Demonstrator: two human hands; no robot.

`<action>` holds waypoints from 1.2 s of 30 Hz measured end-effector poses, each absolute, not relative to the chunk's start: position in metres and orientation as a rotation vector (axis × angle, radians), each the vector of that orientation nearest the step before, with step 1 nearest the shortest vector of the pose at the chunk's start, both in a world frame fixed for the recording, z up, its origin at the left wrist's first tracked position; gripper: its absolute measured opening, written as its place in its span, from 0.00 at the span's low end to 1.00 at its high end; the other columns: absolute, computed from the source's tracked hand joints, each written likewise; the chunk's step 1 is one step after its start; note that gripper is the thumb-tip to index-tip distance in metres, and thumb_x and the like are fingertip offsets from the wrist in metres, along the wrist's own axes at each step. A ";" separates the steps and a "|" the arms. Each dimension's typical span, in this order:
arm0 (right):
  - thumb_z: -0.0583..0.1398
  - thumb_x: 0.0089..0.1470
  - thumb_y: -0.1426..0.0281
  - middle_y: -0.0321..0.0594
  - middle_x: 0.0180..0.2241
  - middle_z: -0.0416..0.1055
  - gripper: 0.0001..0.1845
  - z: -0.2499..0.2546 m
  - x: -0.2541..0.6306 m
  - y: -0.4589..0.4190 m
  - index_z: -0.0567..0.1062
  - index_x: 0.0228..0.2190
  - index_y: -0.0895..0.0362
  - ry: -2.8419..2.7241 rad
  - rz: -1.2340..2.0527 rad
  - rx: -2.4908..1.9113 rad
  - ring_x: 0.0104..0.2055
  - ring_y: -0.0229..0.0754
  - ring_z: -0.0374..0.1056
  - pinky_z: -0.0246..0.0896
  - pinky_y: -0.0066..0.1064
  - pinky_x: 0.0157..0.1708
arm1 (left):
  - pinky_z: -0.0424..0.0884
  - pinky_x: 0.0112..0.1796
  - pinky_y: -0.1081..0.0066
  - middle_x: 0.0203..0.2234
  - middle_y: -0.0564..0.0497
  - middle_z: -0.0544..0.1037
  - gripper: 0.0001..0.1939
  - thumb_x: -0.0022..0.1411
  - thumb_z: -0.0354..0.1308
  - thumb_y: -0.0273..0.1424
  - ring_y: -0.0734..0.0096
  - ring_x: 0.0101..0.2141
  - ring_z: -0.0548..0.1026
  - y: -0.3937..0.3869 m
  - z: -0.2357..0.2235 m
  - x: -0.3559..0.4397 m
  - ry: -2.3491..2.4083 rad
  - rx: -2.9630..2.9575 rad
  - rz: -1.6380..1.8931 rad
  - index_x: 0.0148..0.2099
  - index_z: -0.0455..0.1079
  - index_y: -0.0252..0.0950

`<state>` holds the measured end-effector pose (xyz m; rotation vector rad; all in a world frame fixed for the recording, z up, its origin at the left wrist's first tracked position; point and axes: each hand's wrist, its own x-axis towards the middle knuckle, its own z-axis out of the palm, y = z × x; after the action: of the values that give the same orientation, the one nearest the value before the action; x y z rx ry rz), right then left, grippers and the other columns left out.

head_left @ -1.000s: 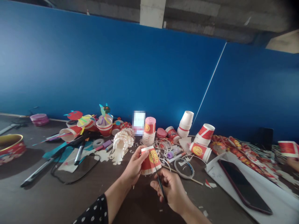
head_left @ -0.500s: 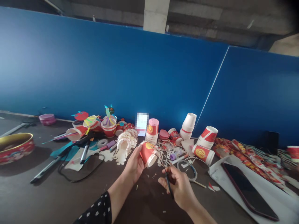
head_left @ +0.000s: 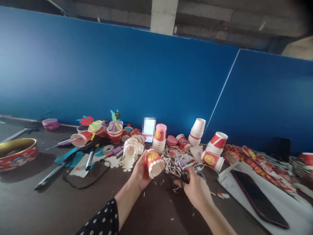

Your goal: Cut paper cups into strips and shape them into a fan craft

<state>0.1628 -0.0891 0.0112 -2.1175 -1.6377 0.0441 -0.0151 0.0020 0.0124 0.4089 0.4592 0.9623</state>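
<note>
- Holding a red paper cup (head_left: 152,157) at its side, the person's left hand (head_left: 140,178) curls round the wall, fingers partly closed; the cup sits above the near middle of the table (head_left: 137,212), tilted, its open end facing near and right.
- Gripping black-handled scissors (head_left: 184,178), the right hand (head_left: 197,191) is mostly closed around the handles, just right of the cup — the blades are apart from it, and how wide they stand cannot be told.
- Cuts run in from the cup's rim, so the cutting looks partly done; the wall near the closed end seems whole, and whether the slits go all round is hidden.
- Small paper scraps lie on the near tabletop.
- Farther off — a lidded cup stack (head_left: 160,137) in the middle, decorated cups (head_left: 114,133) to the left and a white cup stack (head_left: 197,130) to the right.
</note>
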 end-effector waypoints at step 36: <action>0.62 0.37 0.72 0.41 0.41 0.71 0.24 0.015 0.162 -0.096 0.73 0.41 0.54 -1.904 0.328 -1.964 0.46 0.47 0.66 0.56 0.30 0.43 | 0.71 0.29 0.64 0.21 0.46 0.73 0.17 0.58 0.51 0.41 0.64 0.24 0.74 0.004 0.018 -0.012 0.532 0.299 0.936 0.33 0.66 0.30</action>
<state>0.1624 -0.0960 0.0154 -1.9643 -1.9045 0.3275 -0.0123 0.0040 0.0177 0.2993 0.5319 0.9365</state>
